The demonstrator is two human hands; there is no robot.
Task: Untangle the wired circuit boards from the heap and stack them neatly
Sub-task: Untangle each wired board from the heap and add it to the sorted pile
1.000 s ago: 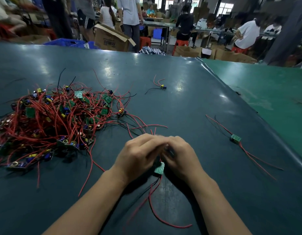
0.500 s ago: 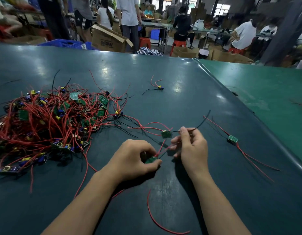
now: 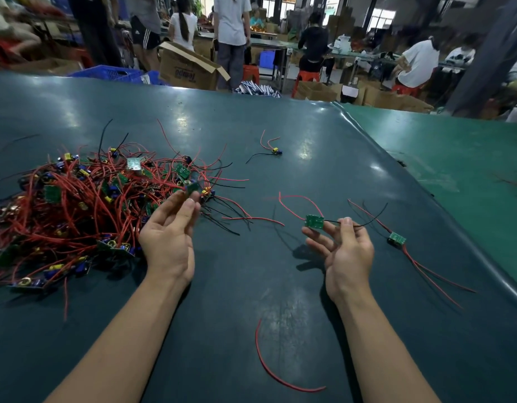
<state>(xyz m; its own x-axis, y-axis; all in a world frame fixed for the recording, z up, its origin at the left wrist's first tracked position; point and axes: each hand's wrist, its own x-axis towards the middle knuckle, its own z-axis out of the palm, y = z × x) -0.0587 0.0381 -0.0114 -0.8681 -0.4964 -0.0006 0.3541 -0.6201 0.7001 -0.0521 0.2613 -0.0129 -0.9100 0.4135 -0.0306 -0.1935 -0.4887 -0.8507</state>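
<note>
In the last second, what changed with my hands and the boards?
The hands parted: the left hand went toward the heap pinching one board, the right hand went right pinching the other board by its wire. The board on the right and the loose red wire stayed put.

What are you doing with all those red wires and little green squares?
A person is pulling small circuit boards out of a tangled heap of red and black wires on a dark green table. The left hand pinches one board at the heap's edge, and the right hand holds another board by its wire. One freed board lies to the right. No neat stack exists yet.
</note>
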